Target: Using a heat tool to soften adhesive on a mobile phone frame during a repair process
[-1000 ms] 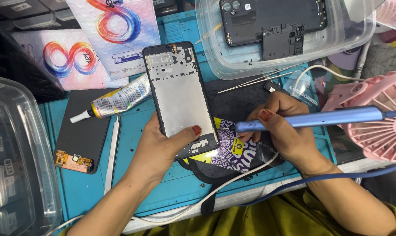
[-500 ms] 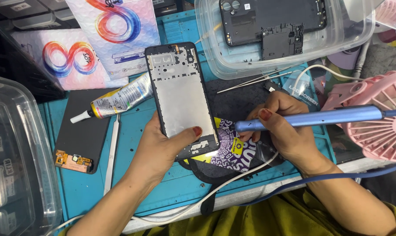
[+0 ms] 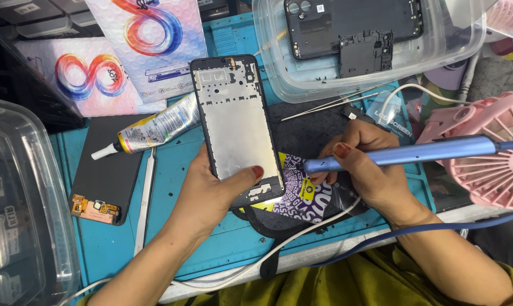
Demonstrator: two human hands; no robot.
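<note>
Left hand [image 3: 211, 190] cradling phone frame [image 3: 236, 127] from below, thumb pinned on its lower edge, tilted for access. Right hand [image 3: 367, 170] just beside frame, pinching blue electric screwdriver [image 3: 404, 156] pen-style; tip perhaps off it. Beyond frame, clear tub [image 3: 290, 79] corralling parts.

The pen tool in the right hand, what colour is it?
Light blue pen tool, seen in the head view, held by the right hand.

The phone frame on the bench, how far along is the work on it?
Done: the black phone frame with the bare silver midplate is stripped, and its dark back cover lies in the clear plastic tub. In hand: the left hand holds the frame; the right hand points a blue powered pen tool at its lower edge. Left: the cover is not yet refitted.
</note>
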